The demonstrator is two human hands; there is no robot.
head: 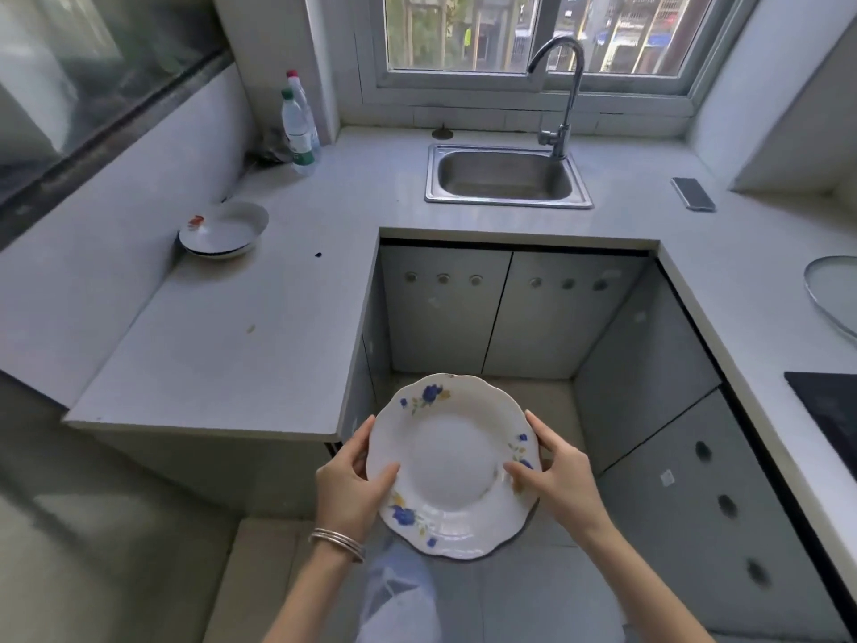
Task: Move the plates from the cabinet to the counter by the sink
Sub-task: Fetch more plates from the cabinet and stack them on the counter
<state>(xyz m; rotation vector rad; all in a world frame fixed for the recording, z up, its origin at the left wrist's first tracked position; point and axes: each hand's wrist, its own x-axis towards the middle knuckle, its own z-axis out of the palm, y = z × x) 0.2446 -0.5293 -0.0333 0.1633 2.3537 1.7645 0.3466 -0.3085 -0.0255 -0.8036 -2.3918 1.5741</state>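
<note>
- Progress, as I judge it: a stack (222,232) of at least 2 plates already sits on the counter (278,317), left of the sink (508,202) and well apart from it.
- 1 more plate (452,475), blue-flowered, is in the air over the floor, in front of the closed cabinet doors (445,313); not yet set down.
- What remains in the cabinet I cannot tell.
- Left hand (350,484) grips the plate's left rim, thumb on top, fingers curled round the edge.
- Right hand (563,484) grips the right rim likewise; both forearms reach forward, plate face up.
</note>
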